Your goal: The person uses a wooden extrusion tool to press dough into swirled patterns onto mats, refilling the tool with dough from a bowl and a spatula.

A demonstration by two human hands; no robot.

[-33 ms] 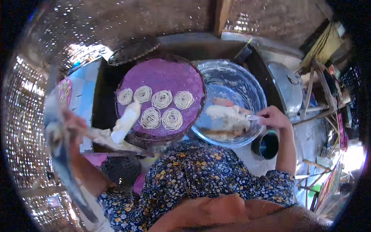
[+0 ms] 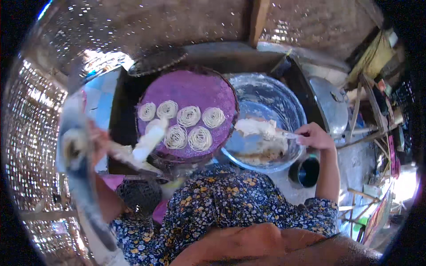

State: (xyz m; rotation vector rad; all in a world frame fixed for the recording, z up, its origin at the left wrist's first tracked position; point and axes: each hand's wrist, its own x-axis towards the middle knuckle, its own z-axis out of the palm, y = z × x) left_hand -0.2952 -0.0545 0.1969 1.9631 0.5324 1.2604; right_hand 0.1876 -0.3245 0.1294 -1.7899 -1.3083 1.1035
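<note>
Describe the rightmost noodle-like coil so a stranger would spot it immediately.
Find the large purple round, just left of the bluish basin. Pale stringy coils lie on it. The rightmost coil ends the upper row, nearer the basin than its neighbours.

Floral top (image 2: 217, 195): dark navy, loose
Blossoms (image 2: 209, 178): small, densely scattered, yellow-orange and white
Right sleeve (image 2: 323, 216): short, matching print
Left sleeve (image 2: 128, 232): short, matching print
Right hand (image 2: 317, 136): bare
Left hand (image 2: 98, 141): blurred

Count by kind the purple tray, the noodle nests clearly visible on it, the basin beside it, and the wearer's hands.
Purple tray: 1
Noodle nests: 6
Basin: 1
Hands, left and right: 2
Total: 10
</note>
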